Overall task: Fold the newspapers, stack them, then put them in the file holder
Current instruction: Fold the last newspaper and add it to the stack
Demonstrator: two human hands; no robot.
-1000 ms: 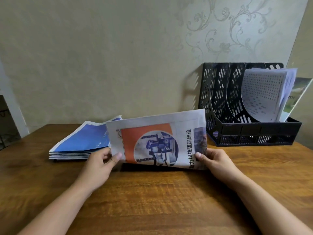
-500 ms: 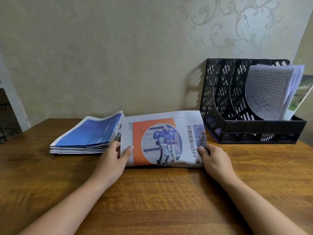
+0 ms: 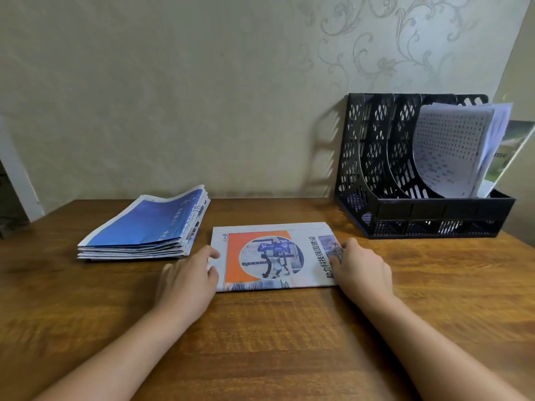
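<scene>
Wooden tabletop (image 3: 260, 337) carried a black mesh file holder (image 3: 362, 157) at the right rear, a stack of folded newspapers (image 3: 144, 230) at the left, and one folded newspaper (image 3: 275, 256) lying flat between both hands. Left hand (image 3: 185, 282) and right hand (image 3: 362, 273) rested at its short edges, fingers relaxed, gripping nothing. Light and limp, it probably needed support at both ends.

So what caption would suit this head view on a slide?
Both hands, left hand and right hand, press a folded newspaper flat beside the stack.
</scene>
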